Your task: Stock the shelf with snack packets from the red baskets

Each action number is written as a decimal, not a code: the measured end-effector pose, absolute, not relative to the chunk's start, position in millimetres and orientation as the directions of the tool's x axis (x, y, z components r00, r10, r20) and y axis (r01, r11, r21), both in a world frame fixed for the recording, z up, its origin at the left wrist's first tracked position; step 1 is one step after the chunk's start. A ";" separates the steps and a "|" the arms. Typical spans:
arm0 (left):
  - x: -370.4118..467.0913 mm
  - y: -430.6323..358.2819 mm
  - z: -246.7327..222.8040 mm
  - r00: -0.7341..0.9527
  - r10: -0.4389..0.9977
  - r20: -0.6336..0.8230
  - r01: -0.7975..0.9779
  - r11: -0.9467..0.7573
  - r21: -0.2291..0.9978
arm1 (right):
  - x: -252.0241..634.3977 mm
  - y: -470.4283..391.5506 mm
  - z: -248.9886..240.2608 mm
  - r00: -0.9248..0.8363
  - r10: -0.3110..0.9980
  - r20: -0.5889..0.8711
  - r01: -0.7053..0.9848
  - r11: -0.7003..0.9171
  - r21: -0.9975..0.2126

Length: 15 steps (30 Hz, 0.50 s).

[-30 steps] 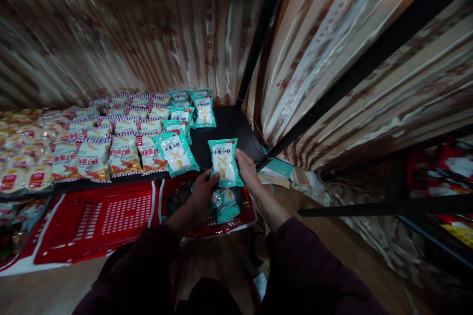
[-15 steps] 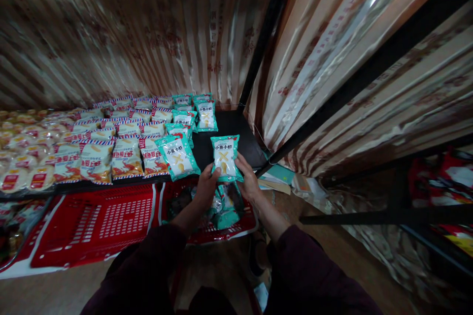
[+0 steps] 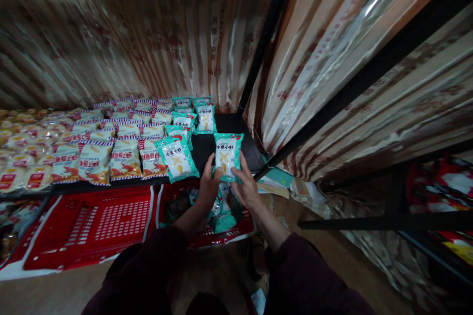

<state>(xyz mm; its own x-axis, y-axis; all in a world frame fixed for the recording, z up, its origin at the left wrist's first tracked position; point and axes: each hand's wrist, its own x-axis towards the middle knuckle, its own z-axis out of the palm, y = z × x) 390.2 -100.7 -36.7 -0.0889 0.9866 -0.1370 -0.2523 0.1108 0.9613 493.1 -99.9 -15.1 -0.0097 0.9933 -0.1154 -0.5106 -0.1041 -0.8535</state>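
Note:
A teal and white snack bag is held upright between my two hands, above the front edge of a black shelf. My left hand grips its lower left side, thumb on the front. On the lower right side, my right hand holds it with the thumb across the front. Another teal bag leans at the shelf's front edge to the left, with several more teal bags behind. Below my hands, a red basket holds more teal bags.
Several orange and white snack bags and round packaged cakes fill the shelf's left part. An empty-looking red basket is under them. Black metal bars slant across the right, before pleated curtains.
The held bag has shifted slightly right and tilts a little more. Both hands have stayed on it, with the fingers slightly rearranged.

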 end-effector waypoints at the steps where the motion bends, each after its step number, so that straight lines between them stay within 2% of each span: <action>1: 390.3 -99.9 -39.7 -0.103 0.989 -0.110 -0.223 0.085 0.971 | 492.9 -101.0 -13.3 -0.011 0.994 -0.113 -0.510 -0.103 -0.854; 8: 393.1 -97.7 -50.2 -0.181 0.974 0.138 0.033 -0.134 0.990 | 492.4 -102.8 -16.9 0.003 0.997 -0.082 -0.515 -0.069 -0.854; 15: 389.3 -93.9 -44.3 -0.188 0.975 0.121 0.119 -0.100 0.988 | 491.1 -103.7 -22.2 -0.062 0.997 -0.037 -0.525 -0.064 -0.849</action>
